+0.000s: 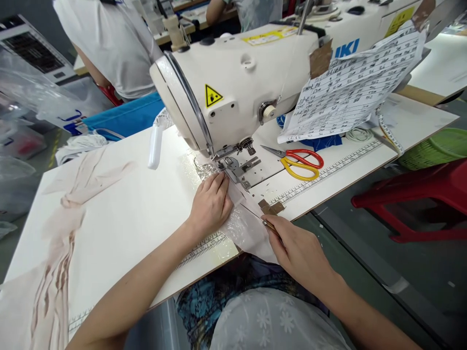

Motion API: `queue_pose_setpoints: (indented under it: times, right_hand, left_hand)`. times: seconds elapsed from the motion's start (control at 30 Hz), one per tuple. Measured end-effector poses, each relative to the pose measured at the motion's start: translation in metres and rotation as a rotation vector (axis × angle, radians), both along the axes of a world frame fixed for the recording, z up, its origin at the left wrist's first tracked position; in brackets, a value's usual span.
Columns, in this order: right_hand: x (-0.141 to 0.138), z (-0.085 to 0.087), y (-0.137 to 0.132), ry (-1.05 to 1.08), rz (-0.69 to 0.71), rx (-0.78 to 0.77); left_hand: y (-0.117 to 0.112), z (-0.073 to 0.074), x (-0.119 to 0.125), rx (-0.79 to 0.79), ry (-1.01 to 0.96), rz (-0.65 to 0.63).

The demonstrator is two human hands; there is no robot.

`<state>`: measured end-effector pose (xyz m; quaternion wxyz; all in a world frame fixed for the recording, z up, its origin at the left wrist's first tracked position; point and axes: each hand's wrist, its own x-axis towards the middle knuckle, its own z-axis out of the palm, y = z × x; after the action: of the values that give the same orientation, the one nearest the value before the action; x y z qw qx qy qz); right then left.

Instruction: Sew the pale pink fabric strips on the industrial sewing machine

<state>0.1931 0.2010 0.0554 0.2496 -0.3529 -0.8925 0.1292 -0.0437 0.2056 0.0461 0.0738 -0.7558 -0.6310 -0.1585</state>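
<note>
My left hand [210, 203] lies flat, fingers together, pressing a pale fabric strip [243, 224] onto the table just before the presser foot [233, 166] of a white sewing machine [233, 73]. My right hand [297, 248] is closed in a pinch at the table's near edge. It holds a thin pointed tool [268, 224] against the strip's right edge. The strip runs from the needle area down over the table edge toward my lap.
Red-and-yellow scissors [302, 163] lie right of the needle plate. A printed paper sheet [359, 82] is taped to the machine. Pinkish fabric [62, 233] is piled at the table's left. A red plastic stool [419, 199] and green basket [438, 148] stand right. Another person [109, 43] sits behind.
</note>
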Motion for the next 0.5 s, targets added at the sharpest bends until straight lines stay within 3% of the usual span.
queue_pose_setpoints:
  times: [0.5]
  right_hand:
    - [-0.013,0.004,0.010,-0.082,-0.013,0.070]
  left_hand:
    - [-0.008,0.004,0.009,-0.041,-0.002,-0.014]
